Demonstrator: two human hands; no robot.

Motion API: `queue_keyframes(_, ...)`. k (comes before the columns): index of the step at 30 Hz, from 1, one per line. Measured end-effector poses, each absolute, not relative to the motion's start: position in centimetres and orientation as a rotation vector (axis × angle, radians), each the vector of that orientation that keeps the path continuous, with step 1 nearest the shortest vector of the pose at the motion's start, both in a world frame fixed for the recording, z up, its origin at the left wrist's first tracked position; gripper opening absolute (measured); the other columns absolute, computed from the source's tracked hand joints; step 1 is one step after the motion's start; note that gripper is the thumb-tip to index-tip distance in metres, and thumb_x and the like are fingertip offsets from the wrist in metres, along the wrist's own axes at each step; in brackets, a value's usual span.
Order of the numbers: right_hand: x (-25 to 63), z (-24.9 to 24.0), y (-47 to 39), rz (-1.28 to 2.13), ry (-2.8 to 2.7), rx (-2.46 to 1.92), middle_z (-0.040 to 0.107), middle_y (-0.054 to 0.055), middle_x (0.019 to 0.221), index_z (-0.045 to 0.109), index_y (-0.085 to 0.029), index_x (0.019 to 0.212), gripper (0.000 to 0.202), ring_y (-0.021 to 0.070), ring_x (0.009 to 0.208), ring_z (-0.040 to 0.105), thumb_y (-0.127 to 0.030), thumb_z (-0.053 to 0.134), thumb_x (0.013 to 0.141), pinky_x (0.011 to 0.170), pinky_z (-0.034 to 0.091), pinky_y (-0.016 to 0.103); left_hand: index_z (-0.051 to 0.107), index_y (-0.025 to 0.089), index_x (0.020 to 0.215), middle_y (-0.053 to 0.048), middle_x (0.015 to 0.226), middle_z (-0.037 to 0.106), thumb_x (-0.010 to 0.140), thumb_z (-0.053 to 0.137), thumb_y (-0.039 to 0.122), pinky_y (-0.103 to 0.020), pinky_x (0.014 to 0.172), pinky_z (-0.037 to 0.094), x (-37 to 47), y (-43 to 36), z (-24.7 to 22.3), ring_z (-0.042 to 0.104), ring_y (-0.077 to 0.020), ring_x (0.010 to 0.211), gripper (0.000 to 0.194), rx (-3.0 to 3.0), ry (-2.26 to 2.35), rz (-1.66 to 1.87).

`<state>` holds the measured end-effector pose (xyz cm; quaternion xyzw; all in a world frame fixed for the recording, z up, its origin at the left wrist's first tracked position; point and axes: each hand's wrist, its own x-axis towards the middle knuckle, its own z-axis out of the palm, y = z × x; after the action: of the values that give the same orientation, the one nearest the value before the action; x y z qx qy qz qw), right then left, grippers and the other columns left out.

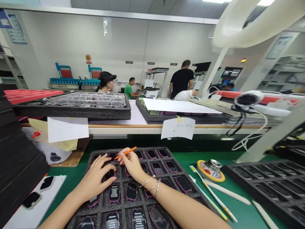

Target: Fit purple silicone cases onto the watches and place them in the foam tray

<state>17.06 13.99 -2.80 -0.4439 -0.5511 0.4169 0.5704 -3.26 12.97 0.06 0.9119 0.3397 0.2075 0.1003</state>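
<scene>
A black foam tray [124, 206] lies in front of me, its compartments filled with purple-rimmed smartwatches, some with lit text on their screens. My left hand [95, 178] rests over the tray's left side with fingers apart. Its thumb and index finger lie around one smartwatch [111, 174] in a compartment; whether they grip it is unclear. My right hand [132, 163] pinches a thin orange stick [126, 153]. The stick's lower-left tip points at a smartwatch [112, 156] in the back row, near my left fingertips; contact cannot be made out.
On the green mat to the right lie toothbrushes [209, 194], a yellow tape roll [200, 171] and another foam tray [259, 181]. Two pale watches [32, 199] sit on a white board at left, beside stacked foam [19, 149]. A shelf [143, 128] crosses ahead; several people are beyond it.
</scene>
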Motion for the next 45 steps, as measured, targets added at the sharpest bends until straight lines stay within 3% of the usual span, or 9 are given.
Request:
queue_keyframes(6,17.1,-2.7,13.7,1.071,-1.327,-0.995,0.068,0.001,0.087,0.065,-0.014,0.103,0.026,0.012,0.069,0.065,-0.039,0.059,0.1,0.065,0.058,0.029,0.069,0.028,0.1,-0.004,0.113,0.073,0.087,0.072,0.035,-0.06,0.114,0.037,-3.2,12.5,0.1,0.062,-0.0308,0.12,0.015,2.493,0.995,0.762)
queue_keyframes(11,17.1,-2.5,13.2,1.07,-1.378,-0.945,0.067,0.0,0.082,0.065,-0.014,0.099,0.028,0.0125,0.069,0.065,-0.041,0.058,0.1,0.069,0.057,0.031,0.068,0.027,0.096,-0.003,0.11,0.072,0.085,0.075,0.03,-0.045,0.099,0.051,-3.2,11.9,0.6,0.065,-0.0264,0.111,0.014,2.417,1.044,0.754)
queue_keyframes(18,17.0,-1.7,12.3,1.045,-1.512,-0.947,0.068,-0.001,0.077,0.065,-0.015,0.092,0.027,0.015,0.074,0.069,-0.041,0.061,0.098,0.08,0.057,0.037,0.056,0.026,0.112,-0.003,0.114,0.069,0.076,0.084,0.031,-0.041,0.099,0.05,-3.4,12.1,0.1,0.064,-0.0244,0.111,0.046,2.272,1.117,0.753)
queue_keyframes(29,17.1,-1.0,11.9,0.917,-1.624,-0.993,0.067,0.0,0.08,0.066,-0.015,0.092,0.026,0.0142,0.074,0.067,-0.04,0.06,0.099,0.077,0.057,0.035,0.058,0.025,0.109,-0.004,0.112,0.07,0.077,0.081,0.033,-0.042,0.097,0.051,-3.0,12.2,0.6,0.065,-0.0259,0.109,0.04,2.312,1.115,0.725)
queue_keyframes(33,18.7,-0.2,11.1,0.906,-1.645,-0.994,0.069,0.0,0.081,0.066,-0.015,0.089,0.025,0.0148,0.077,0.068,-0.038,0.062,0.098,0.08,0.057,0.036,0.062,0.025,0.103,-0.004,0.109,0.071,0.081,0.076,0.028,-0.045,0.1,0.049,-2.8,11.8,1.6,0.065,-0.0263,0.108,0.026,2.415,1.081,0.677)
queue_keyframes(38,22.0,-1.1,10.5,0.845,-1.447,-1.047,0.069,0.002,0.09,0.066,-0.014,0.1,0.027,0.0162,0.082,0.068,-0.041,0.059,0.099,0.082,0.057,0.038,0.069,0.025,0.094,-0.009,0.139,0.057,0.083,0.074,0.025,-0.054,0.111,0.037,-0.1,10.9,2.9,0.049,-0.0335,0.133,0.012,2.577,0.994,0.617)
queue_keyframes(41,23.2,-2.4,11.0,0.852,-1.334,-1.08,0.069,0.004,0.095,0.065,-0.015,0.106,0.028,0.0161,0.082,0.068,-0.041,0.058,0.1,0.078,0.058,0.036,0.071,0.026,0.098,-0.007,0.13,0.062,0.086,0.073,0.032,-0.047,0.108,0.042,3.0,11.2,2.6,0.056,-0.0288,0.125,0.013,2.649,0.882,0.553)
queue_keyframes(45,23.5,-3.3,11.6,0.91,-1.273,-1.09,0.069,0.005,0.101,0.065,-0.015,0.11,0.028,0.0161,0.083,0.068,-0.04,0.059,0.099,0.076,0.058,0.035,0.073,0.022,0.097,-0.011,0.11,0.064,0.082,0.074,0.05,-0.05,0.099,0.046,5.8,12.1,1.7,0.059,-0.0322,0.109,0.031,2.724,0.854,0.515)
